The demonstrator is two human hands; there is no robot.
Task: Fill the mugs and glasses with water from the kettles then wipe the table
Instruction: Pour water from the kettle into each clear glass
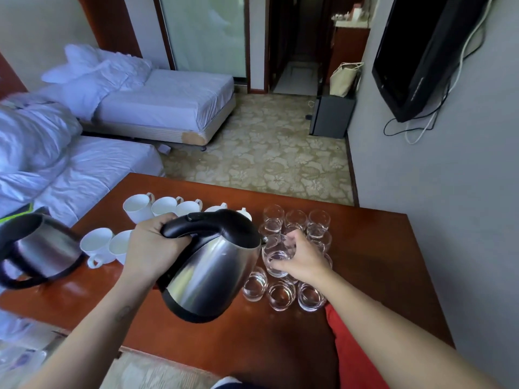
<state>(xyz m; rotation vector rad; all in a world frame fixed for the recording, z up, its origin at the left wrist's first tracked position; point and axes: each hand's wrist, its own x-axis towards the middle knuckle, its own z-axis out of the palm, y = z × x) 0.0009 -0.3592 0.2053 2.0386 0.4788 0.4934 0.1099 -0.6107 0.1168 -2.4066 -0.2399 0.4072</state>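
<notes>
Gripping the black handle of a steel kettle with the left hand, fingers curled fully round it. Kettle held clear of the table, tipped to the right, spout end just beside the rim of one glass. Holding that glass with the right hand: fingers wrapped round its far side, thumb on the near side. Hands apart, kettle body between them. Cannot tell whether the held glass is raised or resting on the table, nor whether water is passing from the spout.

Noted round the held glass: further clear glasses packed close on the right half of the red-brown wooden table. Three in the near row, three in the far row, the middle ones partly hidden by the hand. Water level in them not readable.

Noted left of the kettle: white mugs, five in a far row, the last two partly hidden behind the kettle lid. Two more mugs in a nearer row, just beside the left wrist. Logged at the table's far left edge: second kettle, steel, black handle toward the camera, blurred.

Red cloth lying at the near right of the table, under the right forearm.

Beyond the table: patterned carpet, two beds with white linen at left, black television on the right wall.
</notes>
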